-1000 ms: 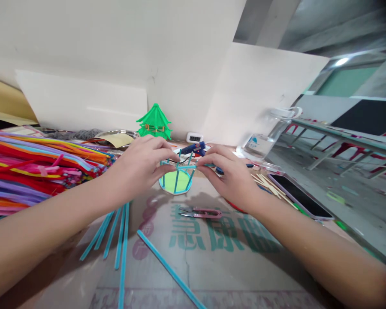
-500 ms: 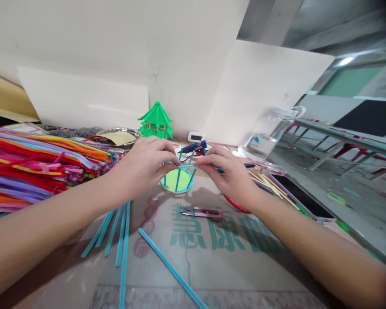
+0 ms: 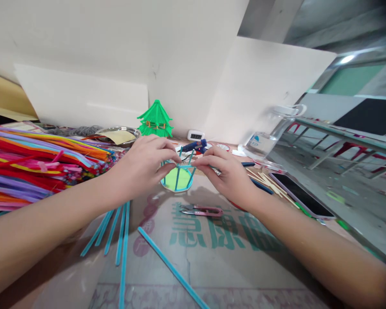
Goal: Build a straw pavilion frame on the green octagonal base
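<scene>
nearest the viewer, a loose blue pipe cleaner (image 3: 172, 266) lies slantwise on a printed sheet (image 3: 231, 274). to its left, several more blue lengths (image 3: 124, 249) fan out, partly below the left forearm. beyond these, pink-handled thread snips (image 3: 199, 210) lie on the sheet, blades pointing left, touched by neither hand.

the work piece, a small openwork frame (image 3: 177, 179) of blue uprights on a round lime base (image 3: 171, 177), stands upright beyond the snips, between the two hands. the left hand (image 3: 143, 162) has thumb and fingertips pinched on the left end of a blue crosspiece (image 3: 187, 166) at the top of the frame. the right hand (image 3: 230, 171) is pinched likewise on its right end. how firmly each grips cannot be told.

bundles of multicoloured pipe cleaners (image 3: 35, 171) are piled at far left. on the right lie pale wooden sticks (image 3: 270, 183) and, just beside them, a smartphone (image 3: 300, 195).

behind the frame are a blue glue gun (image 3: 194, 146), a white digital timer (image 3: 196, 135) and a green tiered model (image 3: 155, 118). a clear water bottle (image 3: 263, 139) stands further right, before a white panel (image 3: 270, 81). in the background, red stools (image 3: 356, 153) stand by a long table (image 3: 334, 136).
</scene>
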A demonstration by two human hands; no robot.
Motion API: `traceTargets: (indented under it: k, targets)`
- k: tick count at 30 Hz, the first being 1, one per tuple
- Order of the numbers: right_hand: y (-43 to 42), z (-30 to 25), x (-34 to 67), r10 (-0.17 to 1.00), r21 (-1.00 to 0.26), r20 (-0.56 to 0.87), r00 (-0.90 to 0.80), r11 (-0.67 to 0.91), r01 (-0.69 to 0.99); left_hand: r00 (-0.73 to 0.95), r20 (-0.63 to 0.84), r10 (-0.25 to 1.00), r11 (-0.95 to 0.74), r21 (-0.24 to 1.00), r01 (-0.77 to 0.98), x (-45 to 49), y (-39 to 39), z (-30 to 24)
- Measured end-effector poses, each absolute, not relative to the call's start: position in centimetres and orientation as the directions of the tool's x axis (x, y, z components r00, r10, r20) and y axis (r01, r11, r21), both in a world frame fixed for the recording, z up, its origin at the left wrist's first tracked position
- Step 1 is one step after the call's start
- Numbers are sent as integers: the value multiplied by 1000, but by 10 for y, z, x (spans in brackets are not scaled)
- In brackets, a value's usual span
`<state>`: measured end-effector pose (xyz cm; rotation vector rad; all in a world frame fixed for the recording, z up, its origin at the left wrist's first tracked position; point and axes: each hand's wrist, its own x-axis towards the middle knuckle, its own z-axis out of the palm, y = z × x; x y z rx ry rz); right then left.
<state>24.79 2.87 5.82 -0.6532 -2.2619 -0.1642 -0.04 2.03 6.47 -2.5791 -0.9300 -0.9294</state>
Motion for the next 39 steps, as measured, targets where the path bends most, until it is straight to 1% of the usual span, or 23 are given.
traceTargets:
  k: [3,9,18,24,39]
  targets:
    - [29,58,248,397,-73,709,-583,864,499,589,656,472,-767,-23,641,1,17,67]
    - [32,55,249,388,-53,711,-586,861,505,623,633,460,-778,-50,626,2,15,67]
    - [33,63,255,467,-138,651,-599,848,511,627,653,424,-792,-69,607,3,15,65]
    - [37,60,257,427,-95,649,-630,867,490,628,641,441,-787,-60,615,2,15,66]
    - [32,58,252,451,-80,647,-615,842,534,628,625,464,-780,-48,624,1,16,66]
